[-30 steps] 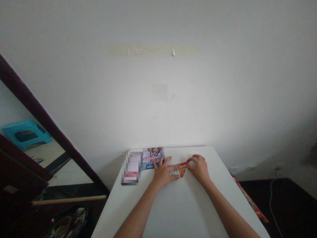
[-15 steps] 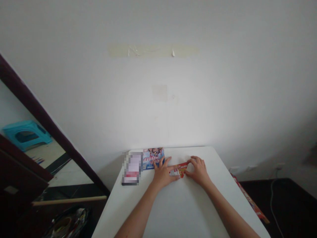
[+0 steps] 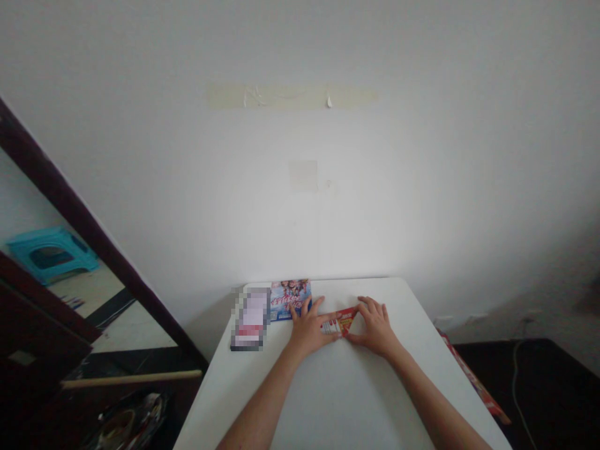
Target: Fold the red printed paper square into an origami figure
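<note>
A red and white printed paper (image 3: 345, 322) lies on the white table, its right end running at a slant that looks like a fold. My left hand (image 3: 309, 326) is spread flat, with its forefinger and thumb pressing along the paper's upper and lower edges. Part of the paper is covered by that hand. At the paper's right end, my right hand (image 3: 375, 328) touches the upper corner with a forefinger and the lower corner with the thumb, the two well apart. A blue printed leaflet (image 3: 289, 299) lies under my left fingertips.
A pixelated phone-like object (image 3: 250, 319) lies at the left edge of the white table (image 3: 337, 400), which stands against a wall (image 3: 422, 156). To the left a mirror shows a blue stool (image 3: 51, 253). A bag (image 3: 129, 422) sits low on the left; a cable (image 3: 515, 375) hangs at the right.
My right thumb has slid down and left to the paper's lower corner, widening its gap from the forefinger. The paper's right end now shows a straighter slant. My left hand has stayed in place.
</note>
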`<state>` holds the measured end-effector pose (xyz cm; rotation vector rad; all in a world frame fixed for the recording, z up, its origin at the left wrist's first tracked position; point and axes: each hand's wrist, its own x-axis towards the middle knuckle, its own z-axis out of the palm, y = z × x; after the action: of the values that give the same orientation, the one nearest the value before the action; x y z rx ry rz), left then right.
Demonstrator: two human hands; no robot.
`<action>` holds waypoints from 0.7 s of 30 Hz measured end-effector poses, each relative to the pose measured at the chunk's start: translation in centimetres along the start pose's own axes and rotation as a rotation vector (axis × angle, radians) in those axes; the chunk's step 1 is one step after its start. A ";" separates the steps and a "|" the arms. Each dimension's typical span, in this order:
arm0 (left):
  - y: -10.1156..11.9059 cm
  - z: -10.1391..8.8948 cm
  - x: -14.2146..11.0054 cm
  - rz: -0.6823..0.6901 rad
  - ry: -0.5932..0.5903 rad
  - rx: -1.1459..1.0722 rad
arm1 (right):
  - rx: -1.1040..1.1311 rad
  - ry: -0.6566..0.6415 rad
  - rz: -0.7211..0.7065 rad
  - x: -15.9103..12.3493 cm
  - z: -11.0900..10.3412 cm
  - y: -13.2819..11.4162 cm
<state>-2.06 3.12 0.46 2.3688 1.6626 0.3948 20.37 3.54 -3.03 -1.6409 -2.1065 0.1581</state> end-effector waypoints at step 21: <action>-0.5 0.0 -0.2 0.020 0.058 -0.014 | 0.082 0.011 -0.138 0.5 -1.0 1.9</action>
<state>-2.61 3.08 0.29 2.3874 1.6567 0.4820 22.44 4.33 -2.69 -1.4416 -2.1666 0.1878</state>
